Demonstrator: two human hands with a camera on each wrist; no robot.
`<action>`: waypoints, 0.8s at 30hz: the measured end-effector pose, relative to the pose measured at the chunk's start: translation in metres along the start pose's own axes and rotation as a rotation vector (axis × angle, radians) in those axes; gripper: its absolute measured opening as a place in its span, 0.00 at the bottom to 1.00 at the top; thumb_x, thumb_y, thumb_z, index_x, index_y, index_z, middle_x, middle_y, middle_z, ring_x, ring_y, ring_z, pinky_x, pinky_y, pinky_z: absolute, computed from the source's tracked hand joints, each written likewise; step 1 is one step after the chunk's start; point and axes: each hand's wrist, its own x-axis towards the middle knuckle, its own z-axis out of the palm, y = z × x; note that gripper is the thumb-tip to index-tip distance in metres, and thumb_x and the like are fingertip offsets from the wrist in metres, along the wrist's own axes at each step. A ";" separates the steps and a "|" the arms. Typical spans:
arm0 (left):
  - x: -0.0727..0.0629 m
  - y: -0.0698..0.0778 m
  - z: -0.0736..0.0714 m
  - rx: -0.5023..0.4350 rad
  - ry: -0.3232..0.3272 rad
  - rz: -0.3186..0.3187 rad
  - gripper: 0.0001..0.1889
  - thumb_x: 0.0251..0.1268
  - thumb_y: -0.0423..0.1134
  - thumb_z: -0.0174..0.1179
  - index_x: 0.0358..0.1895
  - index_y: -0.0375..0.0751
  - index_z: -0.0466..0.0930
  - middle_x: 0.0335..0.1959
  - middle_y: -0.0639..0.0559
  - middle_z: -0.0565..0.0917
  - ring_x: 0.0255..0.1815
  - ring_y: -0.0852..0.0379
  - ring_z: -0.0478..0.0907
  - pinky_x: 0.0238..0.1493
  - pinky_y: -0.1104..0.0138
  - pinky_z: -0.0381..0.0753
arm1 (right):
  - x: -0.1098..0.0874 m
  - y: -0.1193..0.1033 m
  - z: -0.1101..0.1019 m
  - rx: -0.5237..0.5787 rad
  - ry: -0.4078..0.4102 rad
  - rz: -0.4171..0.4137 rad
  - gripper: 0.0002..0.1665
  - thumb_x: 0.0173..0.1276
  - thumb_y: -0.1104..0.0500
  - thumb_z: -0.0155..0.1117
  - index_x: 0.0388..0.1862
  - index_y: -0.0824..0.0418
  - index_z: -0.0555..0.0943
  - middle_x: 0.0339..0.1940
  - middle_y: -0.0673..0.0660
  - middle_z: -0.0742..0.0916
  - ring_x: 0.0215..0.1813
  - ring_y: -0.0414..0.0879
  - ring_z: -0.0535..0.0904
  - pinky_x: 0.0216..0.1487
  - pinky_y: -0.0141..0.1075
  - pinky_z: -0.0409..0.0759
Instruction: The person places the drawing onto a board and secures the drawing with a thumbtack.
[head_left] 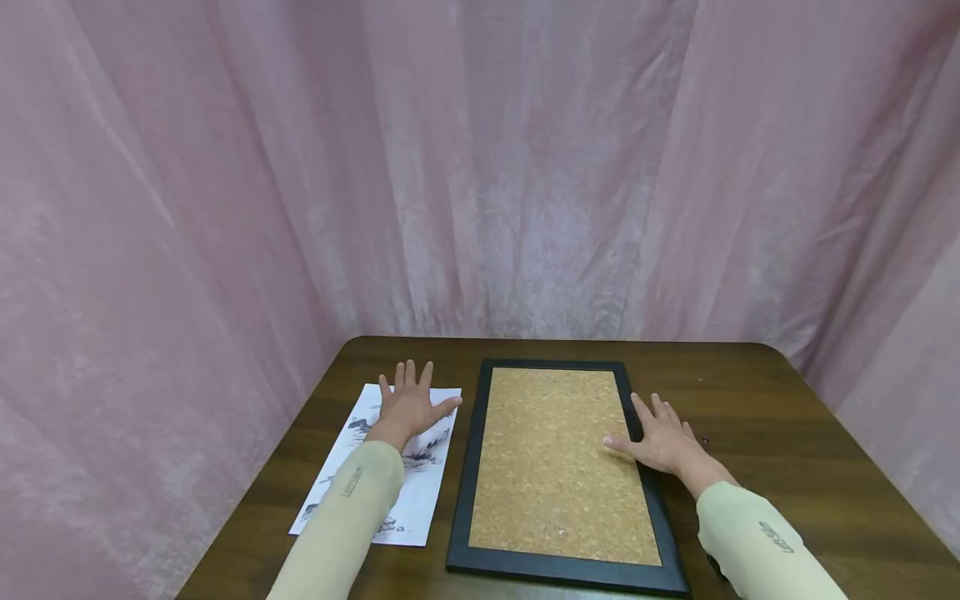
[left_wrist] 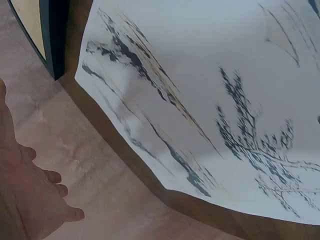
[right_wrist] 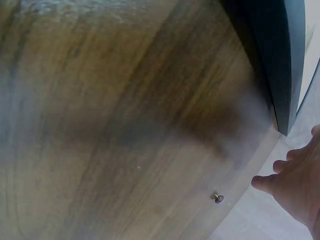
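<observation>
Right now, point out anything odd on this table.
A small tack-like piece lies loose on the table, right of the framed corkboard; it looks stray, fixed to nothing. Nothing seems spilled or damaged.

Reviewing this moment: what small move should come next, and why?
Probably the left hand should pinch the painted sheet by an edge: the spread fingers hold nothing, and the sheet lies beside the framed cork board, not on it.

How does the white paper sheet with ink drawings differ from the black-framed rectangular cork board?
The paper sheet looks smaller than the cork board. The sheet has no frame; the board has a black frame. The sheet is white with dark ink; the board's face is speckled tan. Both are rectangular and lie on the brown wooden table.
</observation>
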 end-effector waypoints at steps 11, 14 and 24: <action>-0.006 -0.016 -0.005 -0.029 -0.006 -0.034 0.53 0.64 0.75 0.46 0.80 0.39 0.43 0.79 0.29 0.41 0.79 0.34 0.32 0.70 0.35 0.27 | -0.002 0.002 0.010 0.021 -0.021 -0.011 0.68 0.60 0.22 0.56 0.80 0.66 0.46 0.74 0.83 0.53 0.72 0.80 0.47 0.65 0.73 0.49; -0.008 -0.021 -0.005 -0.043 0.002 -0.034 0.53 0.65 0.75 0.46 0.80 0.39 0.44 0.79 0.29 0.41 0.79 0.34 0.32 0.70 0.35 0.27 | -0.003 0.003 0.011 0.016 -0.021 -0.015 0.67 0.60 0.23 0.57 0.80 0.66 0.47 0.73 0.83 0.55 0.71 0.81 0.50 0.65 0.73 0.51; -0.015 -0.044 -0.007 -0.074 0.003 -0.061 0.54 0.65 0.76 0.43 0.80 0.37 0.43 0.78 0.28 0.42 0.78 0.32 0.33 0.69 0.34 0.29 | -0.003 0.004 0.014 -0.059 -0.014 -0.025 0.67 0.58 0.21 0.58 0.78 0.68 0.53 0.71 0.83 0.60 0.69 0.81 0.56 0.63 0.73 0.55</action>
